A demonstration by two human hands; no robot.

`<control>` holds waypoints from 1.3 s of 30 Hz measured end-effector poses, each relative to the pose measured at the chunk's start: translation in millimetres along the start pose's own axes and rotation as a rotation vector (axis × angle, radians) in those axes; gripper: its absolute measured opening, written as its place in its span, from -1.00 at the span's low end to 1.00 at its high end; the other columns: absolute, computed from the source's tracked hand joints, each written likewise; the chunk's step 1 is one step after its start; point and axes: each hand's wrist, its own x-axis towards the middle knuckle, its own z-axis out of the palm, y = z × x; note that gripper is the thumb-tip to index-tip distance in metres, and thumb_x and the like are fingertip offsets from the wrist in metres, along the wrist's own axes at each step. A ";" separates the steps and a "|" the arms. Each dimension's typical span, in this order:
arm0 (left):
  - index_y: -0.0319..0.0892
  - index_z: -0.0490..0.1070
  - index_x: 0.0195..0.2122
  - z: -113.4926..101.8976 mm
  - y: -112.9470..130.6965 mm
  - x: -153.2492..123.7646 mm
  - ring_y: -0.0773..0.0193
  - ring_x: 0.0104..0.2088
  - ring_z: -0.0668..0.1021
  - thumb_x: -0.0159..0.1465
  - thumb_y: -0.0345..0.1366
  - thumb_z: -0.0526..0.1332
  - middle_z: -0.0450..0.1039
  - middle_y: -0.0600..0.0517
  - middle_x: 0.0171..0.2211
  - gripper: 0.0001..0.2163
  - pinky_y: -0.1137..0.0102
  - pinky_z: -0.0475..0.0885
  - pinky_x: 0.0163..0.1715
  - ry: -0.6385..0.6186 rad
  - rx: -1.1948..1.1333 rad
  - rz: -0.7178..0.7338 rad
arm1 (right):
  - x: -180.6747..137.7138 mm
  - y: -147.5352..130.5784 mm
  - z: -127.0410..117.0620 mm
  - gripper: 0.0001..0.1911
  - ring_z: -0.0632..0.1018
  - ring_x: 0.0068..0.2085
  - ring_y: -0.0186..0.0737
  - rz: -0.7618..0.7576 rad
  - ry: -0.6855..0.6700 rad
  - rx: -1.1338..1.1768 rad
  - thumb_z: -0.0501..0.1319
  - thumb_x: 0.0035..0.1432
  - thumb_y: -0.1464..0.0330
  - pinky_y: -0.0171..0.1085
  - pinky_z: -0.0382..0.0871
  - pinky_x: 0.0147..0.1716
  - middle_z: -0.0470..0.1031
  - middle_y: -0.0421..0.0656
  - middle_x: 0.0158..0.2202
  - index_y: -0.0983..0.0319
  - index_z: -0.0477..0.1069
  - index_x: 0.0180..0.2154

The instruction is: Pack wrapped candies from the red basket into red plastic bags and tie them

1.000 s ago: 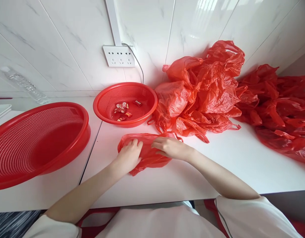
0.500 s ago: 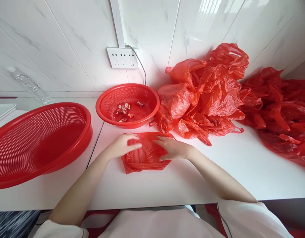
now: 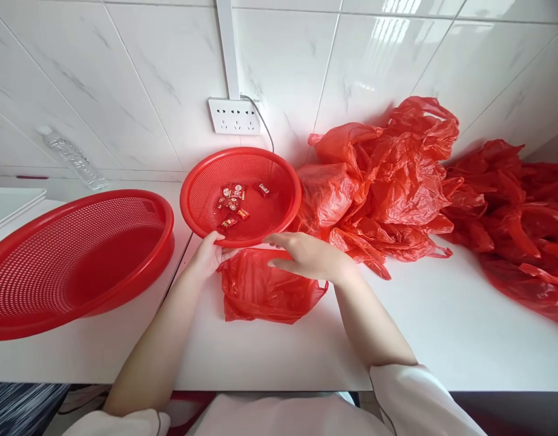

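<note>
Your left hand (image 3: 209, 257): grips basket (image 3: 296, 203) rim
Your right hand (image 3: 304, 253): loosely spread, beside rim
Packets (image 3: 236, 192): lettering too small to read

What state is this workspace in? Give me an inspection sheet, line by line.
Surface: white table, with a front-to-back seam.
Job's things: small red basket holding wrapped packets; red bag in front.
Clutter: heaped red bags right; large red basket left; transparent bottle behind it.
Hands: left hand, thumb over the small red basket's rim, fingers lower; right hand at the near rim, thumb spread.
Cables: grey cable beside the socket panel, passing down behind the small red basket.
Surroundings: tiled wall behind, trunking above the panel.
</note>
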 end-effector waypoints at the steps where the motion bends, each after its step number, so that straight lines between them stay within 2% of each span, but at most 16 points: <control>1: -0.26 0.42 -0.21 0.4 -3.8 -2.2 0.24 -0.24 0.61 0.12 -0.39 0.15 0.57 -0.09 -0.16 -0.80 0.40 0.56 -0.24 0.011 -0.011 0.011 | -0.4 2.1 -1.1 -0.59 0.54 0.01 -0.10 -0.031 0.026 0.033 0.17 0.27 0.32 -0.19 0.41 -0.05 0.51 -0.05 0.03 0.20 0.32 0.14; 5: -0.25 0.40 -0.32 5.9 -21.0 -9.0 0.22 -0.22 0.59 0.06 -0.39 0.19 0.55 -0.04 -0.21 -0.86 0.28 0.56 -0.19 0.096 -0.040 0.089 | 0.5 16.3 0.1 -0.70 0.57 -0.08 -0.22 -0.118 0.078 0.117 0.09 0.32 0.32 -0.25 0.41 -0.07 0.54 -0.12 -0.06 0.19 0.36 0.06; 9: -0.24 0.35 -0.45 14.7 -35.4 -12.6 0.19 -0.22 0.57 0.00 -0.39 0.21 0.52 0.02 -0.36 -0.92 0.22 0.54 -0.13 0.196 -0.075 0.174 | 8.1 34.0 8.0 -0.76 0.56 -0.11 -0.17 -0.049 0.194 -0.027 0.08 0.33 0.32 -0.22 0.40 -0.08 0.53 -0.05 -0.11 0.26 0.40 -0.04; 12: -0.23 0.34 -0.49 19.9 -41.4 -16.9 0.16 -0.22 0.58 0.00 -0.39 0.22 0.50 0.04 -0.40 -0.93 0.18 0.52 -0.09 0.183 -0.080 0.199 | 14.6 44.4 13.8 -0.76 0.56 -0.13 -0.15 0.043 0.263 -0.141 0.06 0.33 0.35 -0.21 0.41 -0.10 0.50 0.00 -0.10 0.28 0.39 -0.05; 15: -0.23 0.38 -0.43 21.9 -43.7 -21.6 0.12 -0.18 0.59 0.02 -0.40 0.22 0.52 0.04 -0.36 -0.93 0.17 0.51 -0.08 0.131 -0.114 0.219 | 19.3 51.7 18.9 -0.71 0.52 -0.02 -0.12 0.053 0.316 -0.222 0.04 0.33 0.37 -0.19 0.39 -0.03 0.43 0.05 0.03 0.29 0.34 0.03; 18: -0.21 0.44 -0.31 21.4 -46.0 -24.1 0.05 -0.08 0.57 0.06 -0.41 0.21 0.55 0.00 -0.26 -0.85 0.17 0.50 -0.08 0.035 -0.145 0.231 | 24.4 58.7 27.0 -0.63 0.39 0.16 -0.03 0.035 0.369 -0.351 0.06 0.32 0.36 -0.10 0.27 0.13 0.31 0.10 0.18 0.31 0.27 0.12; 20: -0.21 0.46 -0.24 20.9 -48.4 -24.0 0.02 -0.05 0.56 0.07 -0.40 0.22 0.56 -0.02 -0.21 -0.80 0.16 0.50 -0.08 -0.009 -0.156 0.234 | 28.9 64.0 34.8 -0.57 0.34 0.21 0.02 0.049 0.392 -0.447 0.10 0.30 0.34 -0.02 0.15 0.22 0.27 0.11 0.23 0.32 0.24 0.16; 23: -0.22 0.49 -0.21 20.8 -52.1 -22.5 -0.03 -0.03 0.55 0.07 -0.40 0.24 0.56 -0.05 -0.21 -0.77 0.14 0.49 -0.09 -0.035 -0.166 0.228 | 36.6 71.1 46.4 -0.53 0.40 0.14 0.03 0.107 0.364 -0.519 0.14 0.28 0.30 0.04 0.06 0.24 0.41 0.11 0.11 0.33 0.23 0.17; 26: -0.21 0.50 -0.20 21.6 -53.8 -21.6 -0.04 -0.01 0.54 0.06 -0.41 0.25 0.57 -0.05 -0.19 -0.76 0.15 0.49 -0.09 -0.039 -0.173 0.217 | 41.6 74.9 51.7 -0.55 0.48 0.01 0.02 0.178 0.312 -0.526 0.15 0.28 0.27 -0.04 0.24 0.10 0.51 0.08 -0.08 0.34 0.29 0.13; 29: -0.19 0.50 -0.17 22.1 -53.6 -22.2 -0.03 0.00 0.54 0.06 -0.42 0.24 0.57 -0.04 -0.16 -0.73 0.15 0.49 -0.08 -0.044 -0.188 0.193 | 41.0 75.6 49.0 -0.63 0.51 -0.10 0.00 0.202 0.300 -0.487 0.17 0.24 0.33 -0.13 0.34 -0.06 0.52 0.05 -0.16 0.33 0.35 0.06; 32: -0.21 0.50 -0.17 20.0 -52.4 -21.9 -0.04 -0.02 0.54 0.06 -0.41 0.23 0.57 -0.06 -0.16 -0.72 0.13 0.49 -0.09 -0.048 -0.194 0.169 | 36.6 76.7 42.3 -0.70 0.54 -0.18 -0.10 0.181 0.321 -0.355 0.17 0.17 0.43 -0.20 0.38 -0.13 0.52 -0.01 -0.21 0.30 0.40 -0.04; 35: -0.24 0.51 -0.17 15.7 -50.6 -18.5 -0.04 -0.03 0.55 0.06 -0.40 0.23 0.57 -0.07 -0.18 -0.72 0.13 0.50 -0.10 -0.042 -0.183 0.161 | 32.2 79.3 34.3 -0.71 0.55 -0.19 -0.19 0.134 0.449 -0.105 0.18 0.10 0.47 -0.27 0.42 -0.15 0.53 -0.06 -0.18 0.28 0.43 -0.09; 39: -0.27 0.51 -0.29 10.8 -48.5 -12.1 -0.05 -0.08 0.57 0.02 -0.39 0.25 0.57 -0.07 -0.29 -0.79 0.13 0.51 -0.12 0.014 -0.169 0.159 | 26.5 78.6 21.8 -0.63 0.56 -0.19 -0.25 0.061 0.604 0.218 0.20 0.09 0.45 -0.27 0.45 -0.14 0.54 -0.10 -0.12 0.26 0.40 -0.02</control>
